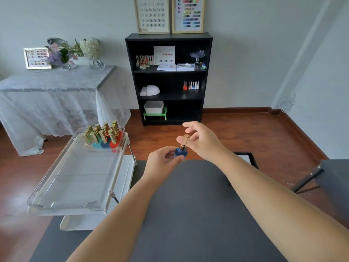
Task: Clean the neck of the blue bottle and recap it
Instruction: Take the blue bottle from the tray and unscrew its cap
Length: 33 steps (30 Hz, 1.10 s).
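A small blue bottle [180, 152] with a square body is held above the far edge of the dark grey table [188, 205]. My left hand [164, 159] grips the bottle's body from the left. Its gold cap [184, 141] stands upright on the neck. My right hand [203, 141] pinches the cap between thumb and fingers, the other fingers spread. The neck itself is hidden under the cap.
A clear plastic tray [75, 173] on a white cart stands to the left, with several gold-capped bottles [103, 136] at its far end. A black bookshelf [168, 78] stands against the back wall. A cloth-covered table [52, 95] is far left, another dark table [336, 178] at right.
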Each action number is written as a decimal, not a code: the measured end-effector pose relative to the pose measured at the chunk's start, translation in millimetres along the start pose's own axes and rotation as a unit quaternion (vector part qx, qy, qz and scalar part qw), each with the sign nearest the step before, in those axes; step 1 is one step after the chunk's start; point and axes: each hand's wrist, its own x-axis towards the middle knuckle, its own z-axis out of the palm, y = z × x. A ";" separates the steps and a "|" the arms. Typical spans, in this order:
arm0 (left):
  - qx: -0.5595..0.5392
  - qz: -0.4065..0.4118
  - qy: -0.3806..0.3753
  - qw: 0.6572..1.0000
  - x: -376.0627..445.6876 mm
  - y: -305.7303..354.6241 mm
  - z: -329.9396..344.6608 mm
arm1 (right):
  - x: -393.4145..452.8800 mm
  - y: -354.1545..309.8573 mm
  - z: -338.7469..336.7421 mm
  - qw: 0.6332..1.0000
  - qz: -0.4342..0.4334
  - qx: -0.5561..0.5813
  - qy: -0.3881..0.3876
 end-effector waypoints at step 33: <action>-0.055 -0.035 0.019 0.998 -42.5 -15.2 11.6 | -26.2 16.9 8.3 0.995 -0.002 -0.050 -0.089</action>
